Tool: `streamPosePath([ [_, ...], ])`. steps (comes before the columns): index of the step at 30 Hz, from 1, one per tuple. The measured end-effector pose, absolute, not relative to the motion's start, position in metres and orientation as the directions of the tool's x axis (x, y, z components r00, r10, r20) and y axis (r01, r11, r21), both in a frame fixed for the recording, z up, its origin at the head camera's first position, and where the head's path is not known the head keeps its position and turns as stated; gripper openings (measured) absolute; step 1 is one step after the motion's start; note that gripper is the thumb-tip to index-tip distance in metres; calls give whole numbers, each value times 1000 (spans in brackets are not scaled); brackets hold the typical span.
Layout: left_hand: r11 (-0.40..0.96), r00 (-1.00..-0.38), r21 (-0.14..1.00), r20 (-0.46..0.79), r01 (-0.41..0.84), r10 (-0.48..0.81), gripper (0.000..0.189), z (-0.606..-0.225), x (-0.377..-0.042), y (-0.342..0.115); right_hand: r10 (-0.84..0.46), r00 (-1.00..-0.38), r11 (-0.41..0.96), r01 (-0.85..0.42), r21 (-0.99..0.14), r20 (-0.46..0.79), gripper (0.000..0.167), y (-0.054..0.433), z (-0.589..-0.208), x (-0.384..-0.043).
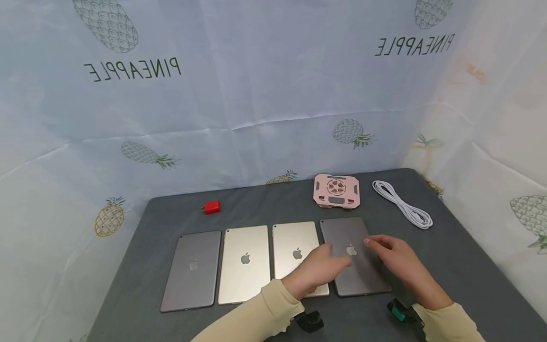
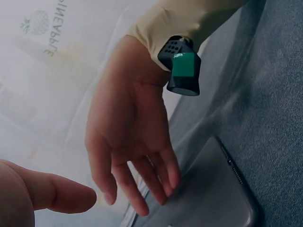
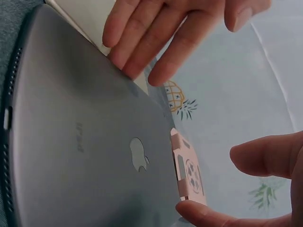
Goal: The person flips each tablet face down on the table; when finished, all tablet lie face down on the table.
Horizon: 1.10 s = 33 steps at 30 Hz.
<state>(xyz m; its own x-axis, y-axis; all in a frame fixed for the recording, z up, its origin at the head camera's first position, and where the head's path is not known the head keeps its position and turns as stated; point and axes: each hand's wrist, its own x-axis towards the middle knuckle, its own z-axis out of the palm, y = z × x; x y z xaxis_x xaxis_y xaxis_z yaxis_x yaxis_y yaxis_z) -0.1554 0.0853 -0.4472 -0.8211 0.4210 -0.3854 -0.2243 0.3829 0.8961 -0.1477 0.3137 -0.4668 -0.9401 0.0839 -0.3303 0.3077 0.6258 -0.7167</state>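
A dark grey tablet (image 1: 359,275) with an apple logo lies back up at the right end of a row. My left hand (image 1: 318,267) hovers over its left side, thumb extended, overlapping the neighbouring gold tablet (image 1: 295,235) in the head view. Loosely bent fingers of my right hand (image 1: 397,259) are by the grey tablet's right edge. Neither hand grips anything. In the right wrist view, the left hand's fingertips (image 3: 158,78) are close to the tablet's edge, and the right thumb (image 3: 262,153) stands apart from it.
Further left lie another gold tablet (image 1: 244,275) and a grey tablet (image 1: 192,273). Behind the row are a red plug adapter (image 1: 211,207), a pink stand (image 1: 336,191) and a coiled white cable (image 1: 401,204). A pineapple-print cloth (image 1: 256,95) hangs around the dark table (image 1: 132,285).
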Motion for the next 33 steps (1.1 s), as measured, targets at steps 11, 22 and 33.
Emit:
streamPosePath([
  [11, 418, -830, 885, -384, -205, 405, 82, -454, -153, 96, 75, -948, 647, 282, -708, -309, 65, 306, -466, -146],
  [22, 461, -839, 869, -381, -180, 390, 75, -456, -152, 97, 77, -950, 661, 277, -698, -304, 65, 301, -469, -147],
  [33, 443, -857, 894, -283, -72, 431, 69, -452, -154, 58, 77, -964, 774, 220, -594, -255, 72, 329, -468, -144],
])
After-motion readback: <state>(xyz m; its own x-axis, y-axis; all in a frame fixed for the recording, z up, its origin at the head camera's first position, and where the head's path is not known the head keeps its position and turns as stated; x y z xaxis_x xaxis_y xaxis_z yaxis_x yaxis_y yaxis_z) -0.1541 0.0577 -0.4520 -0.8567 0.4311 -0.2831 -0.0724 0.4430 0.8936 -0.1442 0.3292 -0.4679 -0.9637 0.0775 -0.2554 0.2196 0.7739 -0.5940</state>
